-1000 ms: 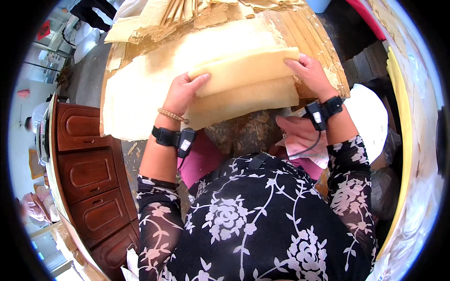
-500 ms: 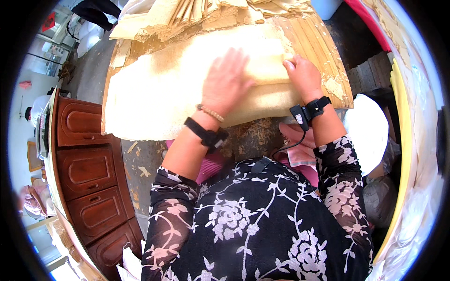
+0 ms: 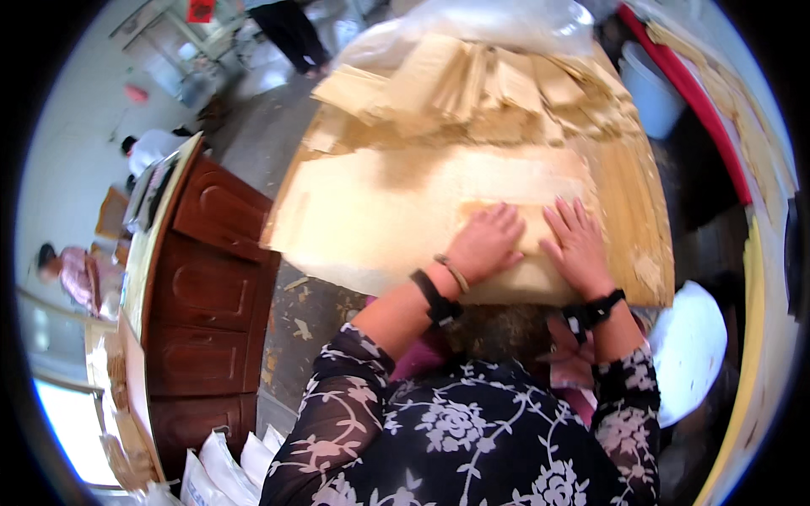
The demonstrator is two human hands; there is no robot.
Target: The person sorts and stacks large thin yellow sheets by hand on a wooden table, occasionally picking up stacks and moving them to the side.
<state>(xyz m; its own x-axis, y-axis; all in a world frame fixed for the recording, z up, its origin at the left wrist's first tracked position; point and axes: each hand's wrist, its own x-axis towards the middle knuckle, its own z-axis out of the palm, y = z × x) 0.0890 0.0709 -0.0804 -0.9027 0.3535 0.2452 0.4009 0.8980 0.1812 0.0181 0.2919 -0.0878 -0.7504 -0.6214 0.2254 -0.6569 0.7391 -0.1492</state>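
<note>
A wide, pale tan sheet (image 3: 363, 198) lies across the wooden tabletop (image 3: 637, 202). On its right part is a slightly yellower, narrow strip (image 3: 533, 221); I cannot tell whether this is a fold or a separate piece. My left hand (image 3: 487, 242) lies on the strip's left part, fingers stretched forward. Beside it my right hand (image 3: 579, 246) presses flat on the strip's right end, fingers spread and thumb toward the left hand. Neither hand grips anything that I can see. Dark bands circle both wrists.
Stacked, fanned tan sheets (image 3: 456, 93) lie at the table's far side, before a clear plastic bag (image 3: 515, 24). Brown wooden cabinets (image 3: 207, 291) stand at left, white sacks (image 3: 221, 472) below them. A white rounded object (image 3: 688, 354) is near right. Other people are farther off.
The view has shifted, showing more of the far stack. My left hand has moved right, close to the right hand. My right hand has gone from pinching the strip's end to lying flat.
</note>
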